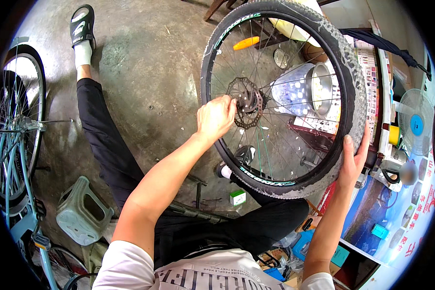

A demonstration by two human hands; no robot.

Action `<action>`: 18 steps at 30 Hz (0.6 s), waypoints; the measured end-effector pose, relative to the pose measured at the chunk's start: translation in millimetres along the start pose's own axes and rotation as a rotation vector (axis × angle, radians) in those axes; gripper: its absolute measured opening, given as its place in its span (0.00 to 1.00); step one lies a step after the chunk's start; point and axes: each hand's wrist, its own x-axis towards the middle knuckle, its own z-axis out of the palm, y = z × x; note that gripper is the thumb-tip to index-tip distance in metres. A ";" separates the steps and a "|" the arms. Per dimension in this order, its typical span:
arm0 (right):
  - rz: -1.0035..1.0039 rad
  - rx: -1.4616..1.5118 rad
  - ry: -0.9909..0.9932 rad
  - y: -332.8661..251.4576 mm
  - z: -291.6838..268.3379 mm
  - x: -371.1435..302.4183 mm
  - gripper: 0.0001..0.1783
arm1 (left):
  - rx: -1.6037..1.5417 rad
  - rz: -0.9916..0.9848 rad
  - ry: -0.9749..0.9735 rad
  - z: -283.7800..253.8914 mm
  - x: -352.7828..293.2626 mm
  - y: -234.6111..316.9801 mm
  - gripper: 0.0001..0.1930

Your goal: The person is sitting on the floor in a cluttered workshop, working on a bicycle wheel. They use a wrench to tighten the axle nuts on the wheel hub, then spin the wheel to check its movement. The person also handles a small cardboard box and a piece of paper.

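A bicycle wheel (355, 72) with a knobbly black tyre, dusty grey in places, is held up in front of me, its spokes facing me. A perforated brake disc (234, 87) surrounds the hub, and an orange reflector (246, 43) sits among the spokes. My left hand (216, 117) is closed at the wheel's centre, thumb and fingers pinching the axle end, which they partly hide. At the lower right of the tyre, my right hand (354, 157) grips the tread, thumb on the near side and fingers around the outer edge.
A light blue bicycle (26, 181) and a grey-green plastic stool (84, 211) stand at the left. Through the spokes show a metal bowl (320, 89) and patterned plastic. A fan (415, 123) and a folded umbrella (384, 44) are at the right. A small green-and-white box (237, 197) lies on the floor.
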 end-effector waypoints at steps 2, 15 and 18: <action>0.064 0.113 0.031 -4.6 2.8 -2.6 0.35 | -0.028 -0.084 -0.081 -0.7 0.0 1.2 0.11; 0.028 0.064 0.046 3.4 0.6 -3.5 0.35 | -0.073 -0.146 -0.074 -2.5 -1.0 7.5 0.15; 0.051 0.120 0.053 4.2 0.1 -5.7 0.35 | -0.068 -0.243 -0.132 -1.2 0.1 10.0 0.18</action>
